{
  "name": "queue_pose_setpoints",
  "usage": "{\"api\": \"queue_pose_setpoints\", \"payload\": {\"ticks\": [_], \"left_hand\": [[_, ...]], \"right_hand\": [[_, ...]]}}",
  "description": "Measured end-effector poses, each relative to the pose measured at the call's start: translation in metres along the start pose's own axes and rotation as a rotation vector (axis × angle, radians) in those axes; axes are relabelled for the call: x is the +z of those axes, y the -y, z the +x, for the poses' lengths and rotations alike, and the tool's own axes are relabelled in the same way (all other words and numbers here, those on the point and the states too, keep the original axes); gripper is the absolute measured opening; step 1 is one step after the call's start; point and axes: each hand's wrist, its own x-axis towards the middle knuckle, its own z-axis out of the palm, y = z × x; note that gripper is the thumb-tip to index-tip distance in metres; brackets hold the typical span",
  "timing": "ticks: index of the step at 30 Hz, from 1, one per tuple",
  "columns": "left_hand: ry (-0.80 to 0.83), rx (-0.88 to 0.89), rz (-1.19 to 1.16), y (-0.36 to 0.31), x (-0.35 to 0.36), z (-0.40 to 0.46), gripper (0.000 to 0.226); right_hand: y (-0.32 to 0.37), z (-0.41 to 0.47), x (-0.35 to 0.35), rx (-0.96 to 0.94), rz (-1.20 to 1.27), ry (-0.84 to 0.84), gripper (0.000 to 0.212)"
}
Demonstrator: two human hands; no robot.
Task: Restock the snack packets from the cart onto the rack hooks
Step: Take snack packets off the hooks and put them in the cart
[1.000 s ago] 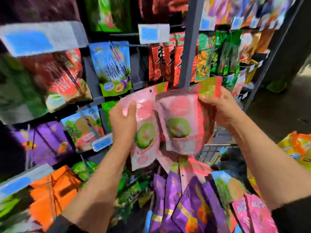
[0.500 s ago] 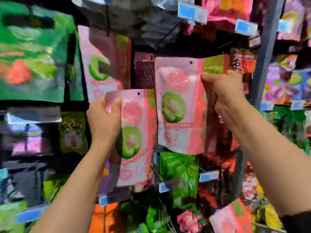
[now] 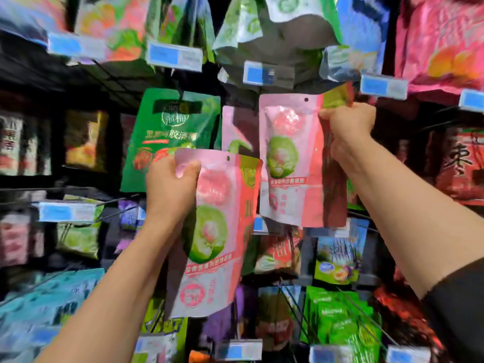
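Observation:
My left hand (image 3: 170, 188) grips the top left corner of a pink snack packet (image 3: 212, 237) printed with a green fruit. It hangs lower, in front of the rack. My right hand (image 3: 345, 127) holds a second, matching pink packet (image 3: 290, 163) by its top right corner, raised higher. Its hang hole sits just under a blue price tag (image 3: 259, 73). Behind and between the two hangs another pink packet (image 3: 235, 129) of the same kind on the rack. The cart is out of view.
The rack fills the view with hanging packets: a green one (image 3: 170, 137) at left of the pink row, red ones (image 3: 461, 166) at right, bright green ones (image 3: 337, 318) below. Wire hooks (image 3: 293, 305) with blue tags jut toward me.
Both hands have lifted the two pink packets from over the cart up to the rack. My view tilted upward, and the right-hand packet now sits higher, near a hook tag.

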Motion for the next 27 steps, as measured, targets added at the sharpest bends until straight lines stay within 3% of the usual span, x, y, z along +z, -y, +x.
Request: {"api": "queue_pose_setpoints", "payload": {"ticks": [9,16,23,27], "left_hand": [[0.104,-0.045,-0.188,-0.004,0.001,0.014,0.034],[0.156,-0.076,-0.274,-0.008,0.014,0.021,0.018],[0.181,-0.067,-0.253,-0.004,0.022,0.025,0.043],[0.202,-0.075,-0.272,-0.004,0.026,0.020,0.023]], "right_hand": [[0.001,-0.005,0.057,0.074,-0.039,0.118,0.030],[-0.005,-0.004,0.087,0.227,0.104,0.053,0.031],[-0.009,-0.001,0.084,0.251,0.076,0.002,0.031],[-0.008,-0.001,0.081,0.274,0.088,0.001,0.032]]}}
